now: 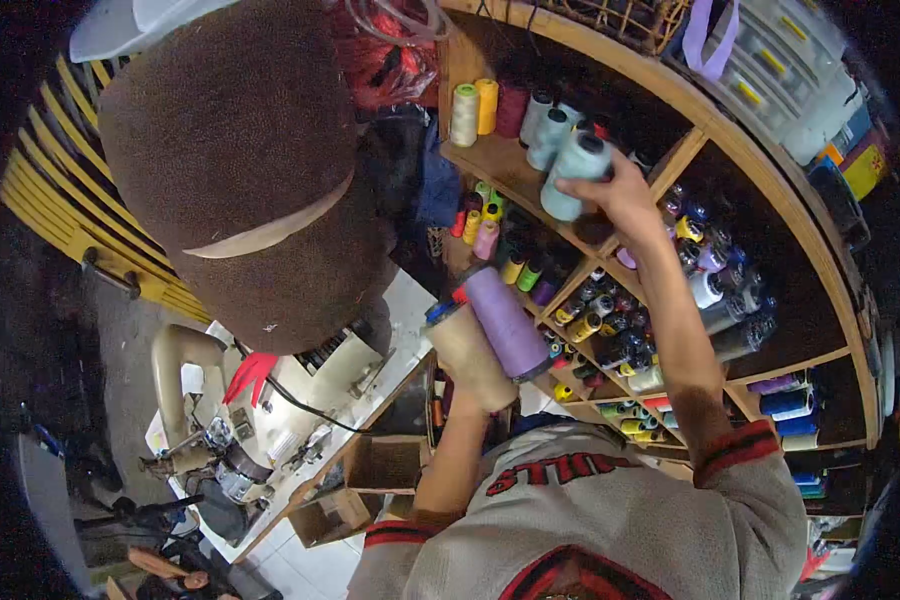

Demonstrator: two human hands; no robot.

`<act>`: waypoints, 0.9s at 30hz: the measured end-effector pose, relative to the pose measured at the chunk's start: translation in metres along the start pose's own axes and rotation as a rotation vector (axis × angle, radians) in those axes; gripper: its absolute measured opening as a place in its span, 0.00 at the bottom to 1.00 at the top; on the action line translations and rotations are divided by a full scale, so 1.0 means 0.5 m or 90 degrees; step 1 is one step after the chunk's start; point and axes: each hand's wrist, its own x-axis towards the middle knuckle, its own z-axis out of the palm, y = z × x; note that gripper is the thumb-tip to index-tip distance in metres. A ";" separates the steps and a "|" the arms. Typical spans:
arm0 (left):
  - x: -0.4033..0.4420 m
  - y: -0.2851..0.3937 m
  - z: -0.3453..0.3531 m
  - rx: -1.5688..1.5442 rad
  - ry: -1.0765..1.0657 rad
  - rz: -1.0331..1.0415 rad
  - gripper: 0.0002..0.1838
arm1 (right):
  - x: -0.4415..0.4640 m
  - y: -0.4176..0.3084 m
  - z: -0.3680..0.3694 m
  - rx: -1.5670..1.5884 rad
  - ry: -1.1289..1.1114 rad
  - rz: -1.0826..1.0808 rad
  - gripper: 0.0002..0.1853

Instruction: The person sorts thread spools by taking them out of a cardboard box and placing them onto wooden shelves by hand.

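My right hand [620, 195] is closed around a light blue cone of thread [577, 180] at the upper wooden shelf compartment. Beside that cone stand another pale blue cone [548, 140] and a grey one [536, 112]. My left hand [470, 392] is lower, in front of the shelf, mostly hidden by the two large thread cones it holds. One is a beige thread cone [467, 350] and the other a purple thread cone [507, 322]; they lie tilted side by side, touching. The left fingers are largely out of sight behind them.
A wooden shelf [685, 160] with many thread spools curves along the right. To the left, a sewing machine [245, 470] sits on a white table [410, 290]. A large brown padded form [230, 170] fills the upper left. Cardboard boxes [385, 463] stand below the table edge.
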 end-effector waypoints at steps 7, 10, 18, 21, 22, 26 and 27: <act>-0.005 -0.043 -0.147 0.047 0.121 0.041 0.22 | 0.218 -0.021 0.097 -0.441 0.045 -0.169 0.43; -0.036 -0.020 -0.153 0.008 0.124 0.060 0.23 | 0.289 0.011 0.135 -0.579 0.025 -0.082 0.43; -0.058 0.012 -0.181 -0.029 0.126 0.097 0.26 | 0.339 0.052 0.159 -0.702 0.046 -0.090 0.43; -0.061 0.016 -0.182 -0.027 0.116 0.104 0.27 | 0.325 0.052 0.168 -0.792 0.097 -0.147 0.42; -0.061 0.016 -0.182 -0.029 0.113 0.106 0.28 | 0.308 0.028 0.169 -0.786 0.085 -0.132 0.42; -0.061 0.011 -0.176 -0.013 0.097 0.115 0.30 | 0.208 -0.065 0.171 -0.585 0.069 -0.245 0.33; -0.060 0.006 -0.177 0.008 0.096 0.122 0.30 | 0.140 -0.105 0.173 -0.454 -0.071 -0.180 0.31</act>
